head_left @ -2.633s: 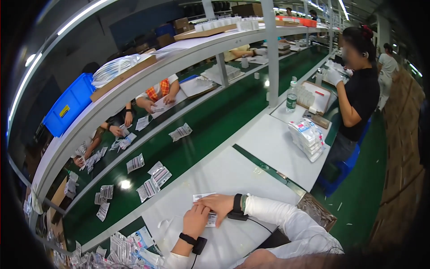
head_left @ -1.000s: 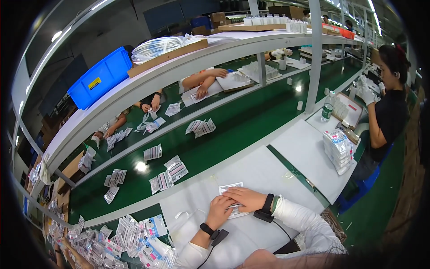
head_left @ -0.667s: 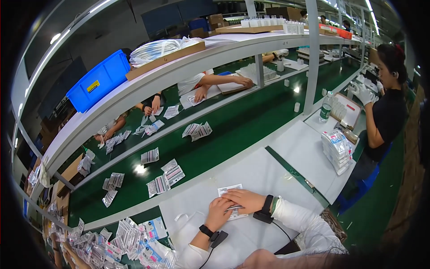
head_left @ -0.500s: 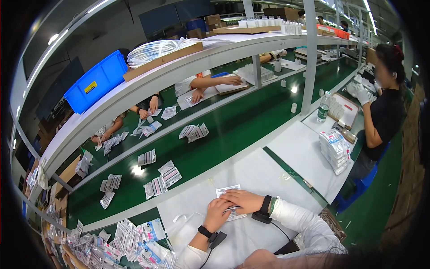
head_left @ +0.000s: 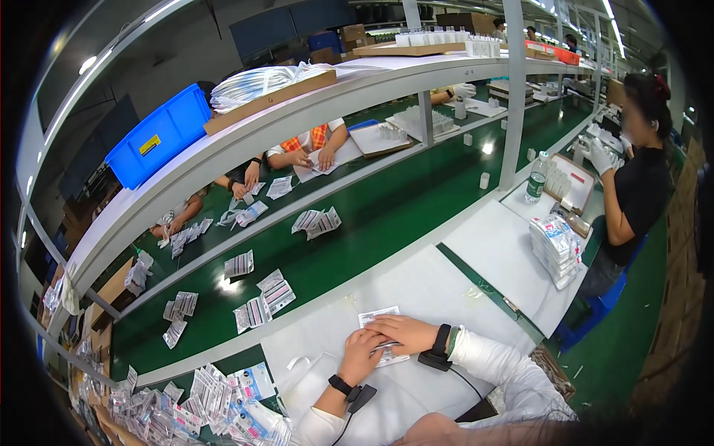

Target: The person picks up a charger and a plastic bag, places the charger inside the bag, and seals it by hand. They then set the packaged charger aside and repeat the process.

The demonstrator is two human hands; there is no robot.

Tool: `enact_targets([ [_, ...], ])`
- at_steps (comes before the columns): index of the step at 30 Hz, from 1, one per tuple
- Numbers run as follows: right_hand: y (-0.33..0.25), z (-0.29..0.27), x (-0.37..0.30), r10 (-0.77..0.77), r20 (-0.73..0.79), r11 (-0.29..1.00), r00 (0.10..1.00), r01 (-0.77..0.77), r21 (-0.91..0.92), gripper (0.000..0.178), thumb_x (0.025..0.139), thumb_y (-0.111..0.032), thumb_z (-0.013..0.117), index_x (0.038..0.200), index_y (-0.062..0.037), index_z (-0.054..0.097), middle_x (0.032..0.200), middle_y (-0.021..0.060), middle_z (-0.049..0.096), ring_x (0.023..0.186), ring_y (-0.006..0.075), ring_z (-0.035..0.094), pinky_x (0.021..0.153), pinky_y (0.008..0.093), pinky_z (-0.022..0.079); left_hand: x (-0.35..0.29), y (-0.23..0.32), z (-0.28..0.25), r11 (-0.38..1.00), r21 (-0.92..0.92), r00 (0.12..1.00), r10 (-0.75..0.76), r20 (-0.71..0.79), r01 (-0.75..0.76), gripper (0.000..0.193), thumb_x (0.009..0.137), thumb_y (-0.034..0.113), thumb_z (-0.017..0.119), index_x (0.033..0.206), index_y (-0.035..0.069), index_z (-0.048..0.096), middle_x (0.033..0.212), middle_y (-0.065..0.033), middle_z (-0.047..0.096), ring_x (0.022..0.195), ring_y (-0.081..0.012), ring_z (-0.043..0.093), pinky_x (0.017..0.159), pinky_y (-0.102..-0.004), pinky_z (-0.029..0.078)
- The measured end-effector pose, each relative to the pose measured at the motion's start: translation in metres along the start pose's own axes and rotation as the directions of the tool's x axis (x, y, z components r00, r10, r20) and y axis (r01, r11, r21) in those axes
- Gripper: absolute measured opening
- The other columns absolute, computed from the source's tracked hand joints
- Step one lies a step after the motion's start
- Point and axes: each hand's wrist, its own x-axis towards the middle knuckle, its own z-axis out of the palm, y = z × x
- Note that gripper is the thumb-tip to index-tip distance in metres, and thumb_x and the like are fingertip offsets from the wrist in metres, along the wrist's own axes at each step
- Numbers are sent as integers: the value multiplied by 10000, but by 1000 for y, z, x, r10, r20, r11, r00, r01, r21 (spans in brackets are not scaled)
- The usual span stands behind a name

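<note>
On the white worktop in front of me lies a flat silver-white printed packet, its middle covered by both hands. My left hand rests on its left side with the fingers extended. My right hand lies flat across it from the right, its fingers overlapping the left fingertips. Neither hand visibly grips anything, though some fingertips are hidden. Left of my left forearm is a heap of printed packets, some silver, some blue and pink.
Beyond the worktop runs a green conveyor belt carrying loose packets. A shelf above it holds a blue bin. At right, a gloved co-worker sits near a water bottle and packet stack. Other workers' hands are across the belt.
The packets and small white bottles on the belt have shifted slightly left. Across the belt, a co-worker's arm has drawn back from a tray to a white sheet. My hands have stayed put.
</note>
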Motion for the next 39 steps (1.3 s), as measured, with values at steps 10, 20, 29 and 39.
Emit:
enact_targets([
  [10, -1, -1, -1, 22, 12, 1000, 1000, -22, 2, 750, 729, -123, 629, 1426, -16, 373, 1430, 172, 450, 1362, 368, 380, 1134, 426, 320, 0, -1, 2, 1000, 5, 1000, 11, 0, -11, 309, 802, 152, 665, 1112, 150, 680, 1180, -50, 623, 1159, -292, 500, 1023, -431, 353],
  [20, -3, -2, 0, 20, 14, 1000, 1000, -20, -7, 742, 733, -122, 632, 1422, -13, 378, 1431, 164, 451, 1357, 364, 384, 1134, 424, 321, -1, -3, 3, 999, -37, 1000, -3, -13, 2, 316, 795, 153, 671, 1111, 146, 679, 1202, -50, 621, 1149, -291, 507, 1017, -437, 356],
  [29, -4, -2, 0, 21, 7, 1000, 1000, -21, 13, 725, 734, -117, 630, 1412, -13, 394, 1434, 155, 451, 1357, 360, 385, 1133, 419, 322, -1, -1, 1, 1000, 6, 1000, 13, -13, -13, 318, 795, 149, 671, 1113, 145, 678, 1194, -51, 621, 1144, -296, 507, 1011, -438, 363],
  [39, -3, -1, -1, 12, -4, 1000, 1000, -11, 4, 727, 735, -119, 630, 1413, -10, 392, 1431, 156, 452, 1358, 347, 384, 1138, 411, 316, -2, -2, 2, 1000, -21, 1000, 11, -17, -11, 315, 801, 148, 668, 1116, 147, 677, 1180, -56, 623, 1152, -298, 503, 1022, -436, 353],
])
